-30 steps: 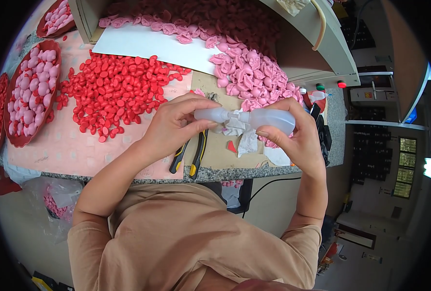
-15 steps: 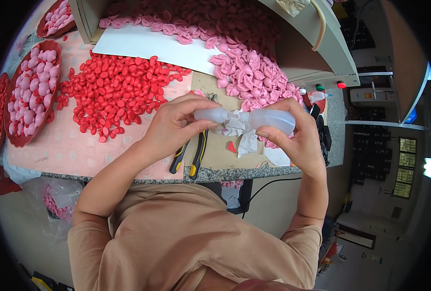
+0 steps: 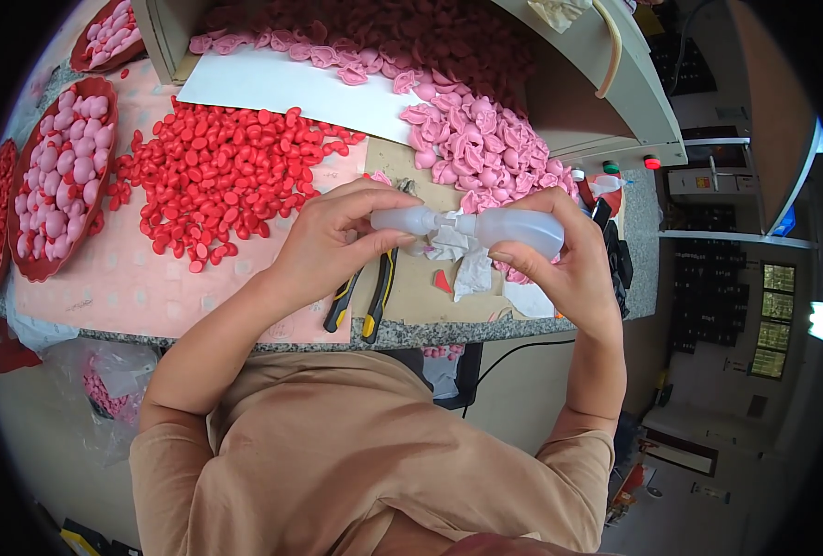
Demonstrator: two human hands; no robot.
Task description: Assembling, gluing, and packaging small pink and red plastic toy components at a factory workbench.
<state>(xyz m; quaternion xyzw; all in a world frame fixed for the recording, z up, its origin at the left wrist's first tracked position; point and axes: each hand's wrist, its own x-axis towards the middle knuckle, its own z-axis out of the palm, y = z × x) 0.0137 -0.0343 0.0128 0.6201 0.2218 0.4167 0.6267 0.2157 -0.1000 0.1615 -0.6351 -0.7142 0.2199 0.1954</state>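
Note:
My left hand (image 3: 348, 222) pinches a small translucent plastic bottle (image 3: 402, 220) between thumb and fingers. A larger translucent squeeze bottle (image 3: 520, 229) lies level in my right hand (image 3: 567, 255), with the thumb on its near side. The two bottles point neck to neck above the table, and their tips meet or nearly meet. Crumpled white tissue (image 3: 471, 273) lies below them, beside a small red scrap (image 3: 443, 281). Pliers with black and yellow handles (image 3: 381, 296) rest near the table edge, under my left hand.
Left of my hands is a heap of red oval pieces (image 3: 231, 167) on pink paper (image 3: 152, 301). Pink shell-like pieces (image 3: 485, 130) spill from a shelf box (image 3: 596, 111). Red scalloped trays (image 3: 106, 176) hold pink and red pieces at far left.

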